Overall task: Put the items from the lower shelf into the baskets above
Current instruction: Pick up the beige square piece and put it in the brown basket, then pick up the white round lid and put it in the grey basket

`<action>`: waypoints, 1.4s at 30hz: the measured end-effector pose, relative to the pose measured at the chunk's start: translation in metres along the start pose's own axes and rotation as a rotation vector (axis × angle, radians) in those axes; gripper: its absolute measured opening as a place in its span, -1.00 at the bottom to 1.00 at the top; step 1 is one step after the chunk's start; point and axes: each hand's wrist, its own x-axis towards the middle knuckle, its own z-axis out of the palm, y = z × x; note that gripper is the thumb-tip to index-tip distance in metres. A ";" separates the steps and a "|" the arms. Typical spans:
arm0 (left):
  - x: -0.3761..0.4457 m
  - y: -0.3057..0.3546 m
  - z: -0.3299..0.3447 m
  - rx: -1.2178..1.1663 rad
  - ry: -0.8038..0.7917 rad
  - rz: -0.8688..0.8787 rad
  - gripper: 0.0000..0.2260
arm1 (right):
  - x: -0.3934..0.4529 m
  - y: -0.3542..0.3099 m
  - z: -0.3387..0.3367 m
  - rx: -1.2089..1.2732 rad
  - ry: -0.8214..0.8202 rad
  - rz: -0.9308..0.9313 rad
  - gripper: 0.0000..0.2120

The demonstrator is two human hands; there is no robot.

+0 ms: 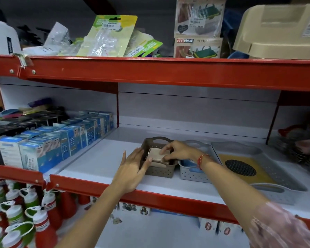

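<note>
A small brown perforated basket stands on the white middle shelf. A cream-coloured square item lies inside it. My right hand reaches over the basket, its fingers pinched on the right edge of the cream item. My left hand rests flat against the basket's left wall, fingers spread. To the right of the brown basket stands a grey basket with something blue inside. On the lower shelf, below the red rail, small packs show partly.
A large grey tray holding a yellow sheet with a dark round mesh lies at the right. Blue boxes fill the left of the middle shelf. Red and green bottles stand lower left. The top shelf carries packaged goods and a beige plastic bin.
</note>
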 end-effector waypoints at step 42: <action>-0.185 -0.012 0.205 0.383 -0.917 0.146 0.27 | -0.191 0.156 0.277 0.074 -0.020 0.360 -0.24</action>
